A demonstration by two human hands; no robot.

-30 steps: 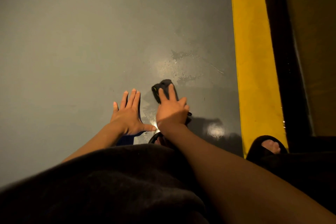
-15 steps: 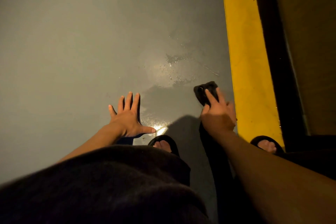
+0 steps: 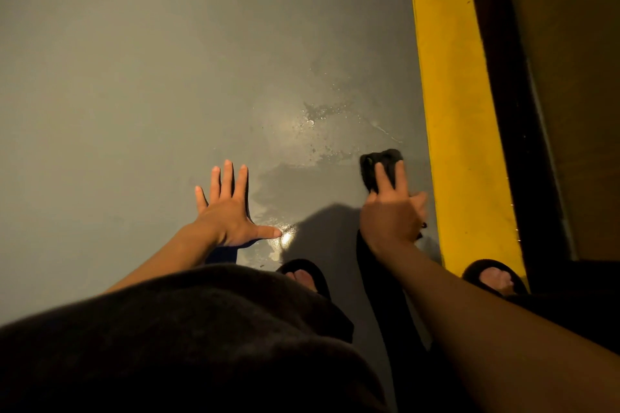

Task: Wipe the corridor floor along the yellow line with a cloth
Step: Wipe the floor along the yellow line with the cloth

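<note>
Where hand [image 3: 391, 214] presses, cloth [image 3: 380, 166] half-hidden.

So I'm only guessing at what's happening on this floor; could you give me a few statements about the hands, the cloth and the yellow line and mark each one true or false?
1. The right hand presses a dark cloth on the grey floor. True.
2. The cloth lies on top of the yellow line. False: it lies on the grey floor just left of the line.
3. The left hand is flat on the floor with fingers spread. True.
4. The left hand holds a second cloth. False: it holds nothing.
5. A wet, shiny patch shows on the floor ahead of the hands. True.
6. The person is barefoot. False: both feet wear dark sandals.
</note>
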